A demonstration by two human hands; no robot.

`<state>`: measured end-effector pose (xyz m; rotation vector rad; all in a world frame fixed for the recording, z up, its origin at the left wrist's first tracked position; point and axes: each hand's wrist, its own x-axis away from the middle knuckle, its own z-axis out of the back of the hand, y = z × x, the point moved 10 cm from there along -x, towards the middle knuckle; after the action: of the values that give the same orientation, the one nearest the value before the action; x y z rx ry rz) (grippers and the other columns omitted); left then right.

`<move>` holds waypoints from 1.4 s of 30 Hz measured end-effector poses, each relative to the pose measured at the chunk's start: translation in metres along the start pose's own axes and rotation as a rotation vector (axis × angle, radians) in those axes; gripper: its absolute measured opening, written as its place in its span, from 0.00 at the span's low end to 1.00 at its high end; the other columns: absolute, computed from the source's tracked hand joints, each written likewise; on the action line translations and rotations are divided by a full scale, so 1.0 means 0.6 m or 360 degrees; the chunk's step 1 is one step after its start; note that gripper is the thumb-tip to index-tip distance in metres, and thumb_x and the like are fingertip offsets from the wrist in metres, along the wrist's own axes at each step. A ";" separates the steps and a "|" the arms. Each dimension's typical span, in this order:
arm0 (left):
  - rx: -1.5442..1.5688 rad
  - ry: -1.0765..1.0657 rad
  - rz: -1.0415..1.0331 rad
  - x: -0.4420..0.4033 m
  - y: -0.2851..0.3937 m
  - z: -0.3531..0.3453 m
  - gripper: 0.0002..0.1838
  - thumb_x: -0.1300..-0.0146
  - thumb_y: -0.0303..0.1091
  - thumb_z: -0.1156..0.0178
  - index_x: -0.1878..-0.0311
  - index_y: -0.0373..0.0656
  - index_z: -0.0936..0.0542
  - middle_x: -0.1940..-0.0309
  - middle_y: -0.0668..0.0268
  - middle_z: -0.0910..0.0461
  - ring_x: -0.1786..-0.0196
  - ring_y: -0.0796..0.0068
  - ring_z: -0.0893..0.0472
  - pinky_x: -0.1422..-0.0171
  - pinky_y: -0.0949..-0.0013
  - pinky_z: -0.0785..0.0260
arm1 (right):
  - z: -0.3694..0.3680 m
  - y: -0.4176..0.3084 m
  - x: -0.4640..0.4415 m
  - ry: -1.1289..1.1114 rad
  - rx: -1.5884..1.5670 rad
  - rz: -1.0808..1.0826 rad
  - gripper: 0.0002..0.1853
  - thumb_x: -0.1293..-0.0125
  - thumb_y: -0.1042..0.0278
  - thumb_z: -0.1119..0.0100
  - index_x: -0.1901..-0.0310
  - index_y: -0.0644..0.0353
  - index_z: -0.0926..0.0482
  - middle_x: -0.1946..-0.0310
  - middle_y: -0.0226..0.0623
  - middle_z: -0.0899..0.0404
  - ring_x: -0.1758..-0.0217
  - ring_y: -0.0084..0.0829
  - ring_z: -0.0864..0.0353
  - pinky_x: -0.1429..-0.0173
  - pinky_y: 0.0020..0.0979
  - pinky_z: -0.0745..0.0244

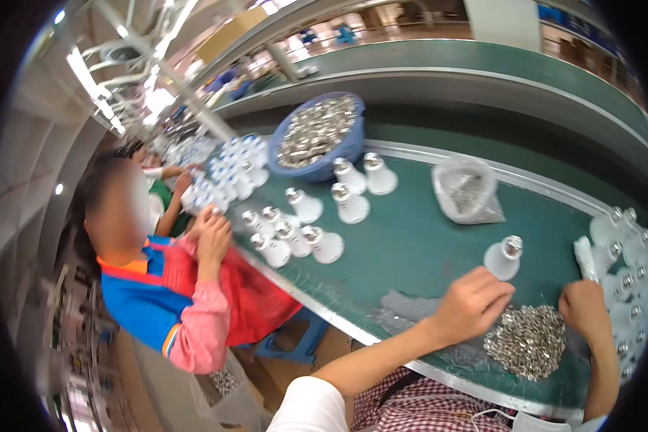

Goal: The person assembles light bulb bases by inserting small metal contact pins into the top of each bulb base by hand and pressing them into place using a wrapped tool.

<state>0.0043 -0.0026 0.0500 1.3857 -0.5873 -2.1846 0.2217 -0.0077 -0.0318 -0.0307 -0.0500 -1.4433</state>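
My left hand (474,304) is closed in a pinch just below a white bulb (503,258) with a metal cap, which stands on the green table (410,245). What the fingertips hold, if anything, is too small to make out. A pile of small metal pieces (527,343) lies between my two hands. At its right side, my right hand (585,308) has its fingers curled down by the table, and whether they hold anything is hidden. A white wrapped item (585,259) lies just above this hand.
Many bulbs (637,312) stand along the right edge. A blue basket of metal caps (317,137), a clear bag (468,190) and more bulbs (327,245) are farther back. A co-worker (173,273) in a red apron is at the left. Grey scraps (409,306) lie near my forearm.
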 end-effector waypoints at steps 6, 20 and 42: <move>0.0064 0.0044 0.0059 0.015 -0.003 -0.006 0.07 0.51 0.21 0.37 0.67 0.37 0.22 0.75 0.61 0.24 0.71 0.63 0.25 0.67 0.65 0.32 | 0.000 -0.016 -0.009 -0.0018 0.0186 -0.0028 0.03 0.58 0.74 0.40 0.81 0.63 0.23 0.80 0.46 0.22 0.73 0.45 0.21 0.64 0.43 0.28; 0.1562 -0.0313 0.1366 0.067 -0.043 -0.122 0.12 0.33 0.34 0.47 0.56 0.35 0.23 0.71 0.69 0.23 0.69 0.82 0.25 0.65 0.77 0.30 | 0.121 -0.081 0.012 0.0551 -0.1198 -0.0019 0.05 0.56 0.83 0.44 0.79 0.63 0.28 0.83 0.37 0.29 0.80 0.33 0.29 0.75 0.30 0.35; 0.1943 -0.0494 0.1446 0.069 -0.027 -0.154 0.07 0.36 0.31 0.43 0.62 0.37 0.24 0.72 0.71 0.23 0.72 0.84 0.26 0.70 0.80 0.32 | 0.115 -0.102 0.060 0.0632 -0.1683 0.0048 0.04 0.50 0.80 0.45 0.74 0.64 0.30 0.78 0.30 0.32 0.74 0.20 0.35 0.69 0.22 0.41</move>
<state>0.0707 -0.0236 -0.0250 0.8286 -2.3458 -1.1893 0.1643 -0.0475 0.0385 -0.6016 1.0331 -1.2798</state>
